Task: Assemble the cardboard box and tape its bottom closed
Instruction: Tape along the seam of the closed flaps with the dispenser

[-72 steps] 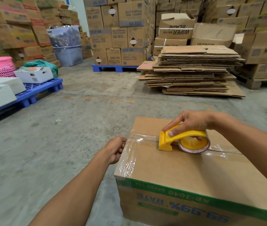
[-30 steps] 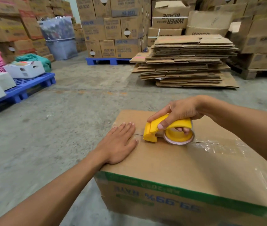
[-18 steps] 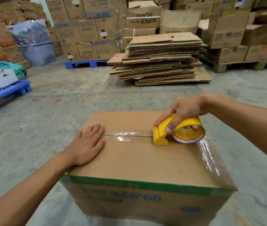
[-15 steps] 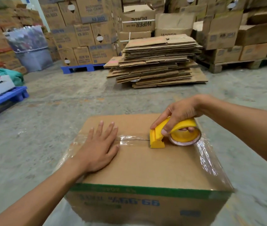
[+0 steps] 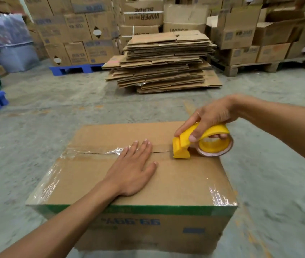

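**Seam taping: points of likely failure**

Centre frame, the cardboard box (image 5: 166, 183) rests bottom-up. The left hand (image 5: 131, 174) presses flat on the seam; the right hand (image 5: 209, 118) grips the tape dispenser (image 5: 202, 144). Risks — drifting off the seam, wrinkled film, flaps springing apart if pressure eases.

matt cardboard box (image 5: 175, 179) — glossy tape (image 5: 92, 150), rough floor (image 5: 36, 118)
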